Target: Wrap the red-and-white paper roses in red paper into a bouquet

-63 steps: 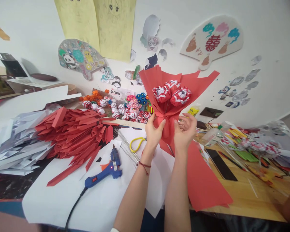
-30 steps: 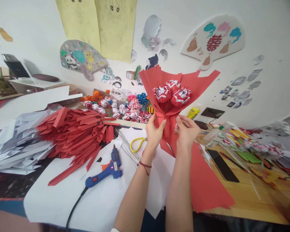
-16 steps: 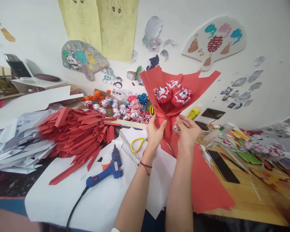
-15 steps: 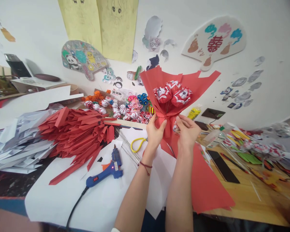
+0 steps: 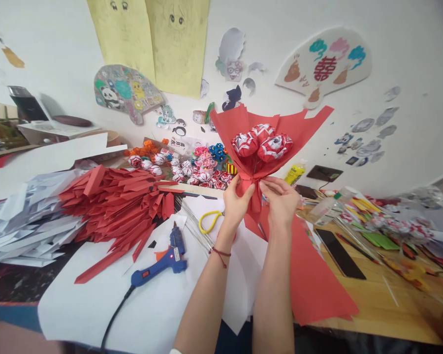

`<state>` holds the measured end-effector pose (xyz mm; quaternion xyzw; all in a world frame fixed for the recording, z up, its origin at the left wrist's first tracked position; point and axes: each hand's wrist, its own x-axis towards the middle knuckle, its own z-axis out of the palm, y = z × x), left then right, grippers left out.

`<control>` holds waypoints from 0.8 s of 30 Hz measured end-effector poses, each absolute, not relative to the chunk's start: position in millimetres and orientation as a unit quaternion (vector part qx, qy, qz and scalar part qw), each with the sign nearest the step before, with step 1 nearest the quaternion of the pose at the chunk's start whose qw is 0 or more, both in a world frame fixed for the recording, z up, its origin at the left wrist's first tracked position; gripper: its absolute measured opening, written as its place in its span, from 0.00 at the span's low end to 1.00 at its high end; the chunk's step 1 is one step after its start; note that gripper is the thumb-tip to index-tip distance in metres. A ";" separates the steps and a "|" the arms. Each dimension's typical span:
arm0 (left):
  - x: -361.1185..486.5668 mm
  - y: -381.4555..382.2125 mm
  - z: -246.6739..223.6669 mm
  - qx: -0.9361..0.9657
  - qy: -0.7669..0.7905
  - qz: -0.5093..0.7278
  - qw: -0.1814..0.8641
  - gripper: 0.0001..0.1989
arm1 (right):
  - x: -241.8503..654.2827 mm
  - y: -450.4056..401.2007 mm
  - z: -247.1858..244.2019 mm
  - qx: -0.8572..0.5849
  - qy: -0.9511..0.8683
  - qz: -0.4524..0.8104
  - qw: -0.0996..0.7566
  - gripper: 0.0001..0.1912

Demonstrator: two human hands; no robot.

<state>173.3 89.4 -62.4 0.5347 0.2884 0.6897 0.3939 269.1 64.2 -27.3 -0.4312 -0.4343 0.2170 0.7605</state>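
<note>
A bouquet of three red-and-white paper flowers (image 5: 275, 147) stands upright inside a flared red paper wrap (image 5: 225, 125), gathered narrow at its neck. My left hand (image 5: 237, 202) grips the left side of that neck, thumb in front and fingers behind. On the right side, my right hand (image 5: 280, 196) pinches the gathered paper between thumb and fingers. Below the hands, red paper sheets (image 5: 310, 275) lie on the table, partly behind my right forearm. The stems inside the neck are hidden.
Left of my arms, a blue glue gun (image 5: 162, 260) with a cord rests on white paper (image 5: 92, 305), near yellow-handled scissors (image 5: 200, 223). Folded red strips (image 5: 110, 206) and white strips (image 5: 25, 216) are piled at left. A phone (image 5: 339, 253) lies at right.
My right hand has moved left and slightly up, closer to my left hand, onto the neck of the wrap. The bouquet has shifted slightly left in view.
</note>
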 end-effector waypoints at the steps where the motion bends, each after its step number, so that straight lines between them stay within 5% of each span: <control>1: 173.3 89.6 -62.5 0.537 0.284 0.686 0.400 0.23 | 269.7 65.5 -28.1 -0.433 -0.442 0.200 0.760 0.16; 6: 171.6 87.7 -59.4 0.535 0.259 0.672 0.441 0.24 | 274.4 69.5 -34.0 -0.479 -0.428 0.084 0.762 0.26; 11: 168.0 83.1 -54.0 0.508 0.197 0.659 0.519 0.21 | 274.5 65.9 -37.7 -0.479 -0.447 0.180 0.734 0.39; 24: 156.3 64.8 -40.3 0.501 0.179 0.565 0.630 0.16 | 276.9 44.3 -32.3 -0.388 -0.481 0.377 0.690 0.27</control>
